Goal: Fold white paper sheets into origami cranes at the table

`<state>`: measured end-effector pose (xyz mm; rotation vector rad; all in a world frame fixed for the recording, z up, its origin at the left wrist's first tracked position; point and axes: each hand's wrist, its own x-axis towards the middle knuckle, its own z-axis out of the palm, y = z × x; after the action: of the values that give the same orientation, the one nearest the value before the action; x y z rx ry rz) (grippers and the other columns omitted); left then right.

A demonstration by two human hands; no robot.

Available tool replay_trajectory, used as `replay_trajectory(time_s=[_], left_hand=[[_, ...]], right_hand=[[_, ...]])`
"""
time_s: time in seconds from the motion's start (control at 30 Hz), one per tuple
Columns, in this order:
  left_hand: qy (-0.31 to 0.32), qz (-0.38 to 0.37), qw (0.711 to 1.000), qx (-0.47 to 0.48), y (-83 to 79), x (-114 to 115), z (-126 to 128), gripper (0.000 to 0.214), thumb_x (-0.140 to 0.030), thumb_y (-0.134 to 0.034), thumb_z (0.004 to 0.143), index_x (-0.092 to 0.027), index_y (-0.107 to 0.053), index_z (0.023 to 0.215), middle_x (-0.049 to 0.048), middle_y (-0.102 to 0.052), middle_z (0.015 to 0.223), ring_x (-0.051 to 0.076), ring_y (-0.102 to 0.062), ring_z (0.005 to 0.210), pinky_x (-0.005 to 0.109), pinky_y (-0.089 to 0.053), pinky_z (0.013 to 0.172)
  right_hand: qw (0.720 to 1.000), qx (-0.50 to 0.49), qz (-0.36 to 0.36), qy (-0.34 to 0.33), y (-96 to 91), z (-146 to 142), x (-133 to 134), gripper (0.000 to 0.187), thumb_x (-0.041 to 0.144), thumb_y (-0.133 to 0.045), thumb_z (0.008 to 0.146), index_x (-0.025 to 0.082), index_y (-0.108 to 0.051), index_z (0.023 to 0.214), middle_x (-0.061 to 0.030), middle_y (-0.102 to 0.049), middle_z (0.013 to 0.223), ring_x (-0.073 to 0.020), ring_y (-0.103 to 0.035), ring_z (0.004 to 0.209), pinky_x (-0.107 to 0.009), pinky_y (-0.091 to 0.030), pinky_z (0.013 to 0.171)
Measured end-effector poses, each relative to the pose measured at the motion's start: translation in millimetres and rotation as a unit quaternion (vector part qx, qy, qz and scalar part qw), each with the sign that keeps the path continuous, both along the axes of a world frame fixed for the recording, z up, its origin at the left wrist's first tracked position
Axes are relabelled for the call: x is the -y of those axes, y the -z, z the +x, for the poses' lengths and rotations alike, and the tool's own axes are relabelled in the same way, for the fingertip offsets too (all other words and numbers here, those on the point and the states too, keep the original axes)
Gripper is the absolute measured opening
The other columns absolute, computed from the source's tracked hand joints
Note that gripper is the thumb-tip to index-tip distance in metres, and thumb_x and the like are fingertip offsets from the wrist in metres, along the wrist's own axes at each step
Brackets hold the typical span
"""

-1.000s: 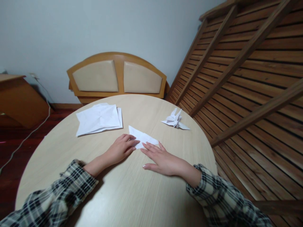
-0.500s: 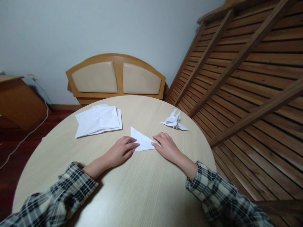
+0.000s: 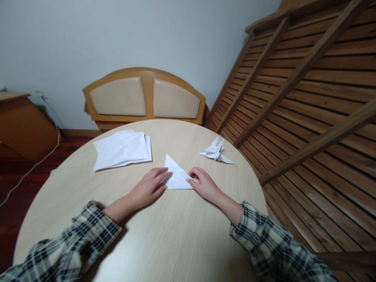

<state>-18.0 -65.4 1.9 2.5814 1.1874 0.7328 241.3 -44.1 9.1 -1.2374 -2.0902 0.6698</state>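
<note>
A white sheet of paper folded into a triangle (image 3: 177, 178) lies on the round table (image 3: 176, 235) in front of me. My left hand (image 3: 151, 184) rests at its left edge, fingers stretched out, with the fingertips on the paper. At the right corner, my right hand (image 3: 204, 184) pinches the paper between thumb and curled fingers. Beyond that hand lies a folded white paper crane (image 3: 216, 150), with several pointed tips.
Several creased white paper sheets (image 3: 122, 150) lie stacked at the table's back left. Behind the table stands a wooden headboard (image 3: 149, 98) with padded panels. A slatted wooden frame (image 3: 308, 86) leans along the right side. A white cable (image 3: 44, 160) runs over the floor at left.
The paper triangle has turned slightly, its top tip shifting right. My right hand's fingers have curled in and closed on its right corner. My left hand has hardly moved.
</note>
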Motion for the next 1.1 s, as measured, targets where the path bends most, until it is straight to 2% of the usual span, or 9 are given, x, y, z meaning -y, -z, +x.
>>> replay_trajectory(time_s=[0.13, 0.27, 0.4, 0.5, 0.63, 0.77, 0.87, 1.0, 1.1], left_hand=[[-0.053, 0.016, 0.998, 0.023, 6.0, -2, -1, 0.06, -0.028, -0.056, 0.091, -0.019, -0.034, 0.146, 0.0176, -0.043, 0.145, 0.031, -0.042, 0.133, 0.054, -0.038, 0.11], [-0.077, 0.014, 0.995, 0.057, 10.8, -5, -1, 0.072, -0.031, -0.061, 0.088, -0.018, -0.025, 0.149, 0.019, -0.051, 0.137, 0.033, -0.047, 0.127, 0.056, -0.041, 0.106], [-0.08, -0.038, 0.992, 0.089, 6.1, -6, -1, 0.052, -0.035, -0.064, 0.085, -0.015, -0.05, 0.131, 0.0171, -0.064, 0.117, 0.031, -0.059, 0.107, 0.053, -0.048, 0.095], [-0.072, -0.119, 0.982, 0.128, 0.0, -6, -2, 0.033, -0.038, -0.063, 0.086, -0.015, -0.062, 0.11, 0.0133, -0.069, 0.104, 0.027, -0.063, 0.094, 0.048, -0.051, 0.087], [-0.03, -0.225, 0.945, 0.235, -2.7, -6, -2, 0.031, -0.037, -0.064, 0.085, -0.014, -0.064, 0.105, 0.0115, -0.071, 0.103, 0.024, -0.065, 0.094, 0.041, -0.051, 0.086], [-0.021, -0.302, 0.892, 0.335, -3.6, -7, 1, 0.032, -0.036, -0.069, 0.079, -0.012, -0.066, 0.101, 0.0099, -0.072, 0.095, 0.022, -0.065, 0.085, 0.035, -0.051, 0.079], [-0.035, -0.339, 0.847, 0.407, -7.2, -7, 4, 0.03, -0.037, -0.074, 0.075, -0.013, -0.067, 0.093, 0.0067, -0.072, 0.086, 0.019, -0.063, 0.078, 0.03, -0.049, 0.074], [-0.08, -0.357, 0.807, 0.464, -11.2, -6, 5, 0.03, -0.041, -0.077, 0.073, -0.014, -0.067, 0.078, 0.0001, -0.063, 0.068, 0.012, -0.053, 0.062, 0.024, -0.042, 0.061], [-0.093, -0.377, 0.78, 0.491, -10.9, -7, 3, 0.034, -0.046, -0.077, 0.072, -0.014, -0.066, 0.074, -0.0016, -0.058, 0.063, 0.011, -0.048, 0.057, 0.022, -0.037, 0.056]], right_hand=[[0.997, -0.066, -0.029, -0.002, -3.5, -2, 2, 0.004, 0.022, -0.059, 0.084, 0.02, -0.055, 0.084, -0.0029, -0.057, 0.088, -0.0176, -0.056, 0.082, -0.033, -0.048, 0.078], [0.994, -0.099, -0.041, -0.013, -8.4, -5, 5, 0.006, 0.024, -0.059, 0.083, 0.02, -0.056, 0.084, -0.0031, -0.057, 0.089, -0.0169, -0.057, 0.079, -0.032, -0.048, 0.074], [0.993, -0.107, -0.038, -0.034, -11.7, -8, 8, 0.004, 0.022, -0.061, 0.083, 0.02, -0.058, 0.083, -0.0023, -0.057, 0.085, -0.0162, -0.056, 0.077, -0.031, -0.048, 0.073], [0.99, -0.128, -0.033, -0.047, -11.3, -10, 9, 0.004, 0.02, -0.062, 0.082, 0.019, -0.058, 0.081, -0.0018, -0.058, 0.084, -0.016, -0.056, 0.078, -0.03, -0.047, 0.073], [0.982, -0.168, -0.052, -0.065, -9.1, -12, 11, 0.007, 0.024, -0.063, 0.083, 0.019, -0.059, 0.082, -0.0022, -0.059, 0.084, -0.0165, -0.056, 0.081, -0.031, -0.046, 0.073], [0.97, -0.208, -0.103, -0.072, -7.5, -13, 13, 0.013, 0.029, -0.066, 0.082, 0.019, -0.058, 0.083, -0.0014, -0.058, 0.083, -0.0154, -0.055, 0.078, -0.03, -0.045, 0.072], [0.95, -0.255, -0.16, -0.086, -7.7, -15, 15, 0.022, 0.035, -0.07, 0.079, 0.02, -0.055, 0.084, 0.0006, -0.055, 0.082, -0.0134, -0.053, 0.074, -0.028, -0.043, 0.069], [0.926, -0.29, -0.217, -0.106, -10.4, -21, 21, 0.033, 0.042, -0.074, 0.076, 0.02, -0.051, 0.085, 0.0026, -0.053, 0.08, -0.0121, -0.053, 0.073, -0.028, -0.043, 0.07], [0.91, -0.301, -0.252, -0.134, -11.5, -26, 27, 0.038, 0.051, -0.071, 0.078, 0.02, -0.051, 0.084, 0.0027, -0.053, 0.077, -0.0127, -0.054, 0.072, -0.028, -0.044, 0.07]])
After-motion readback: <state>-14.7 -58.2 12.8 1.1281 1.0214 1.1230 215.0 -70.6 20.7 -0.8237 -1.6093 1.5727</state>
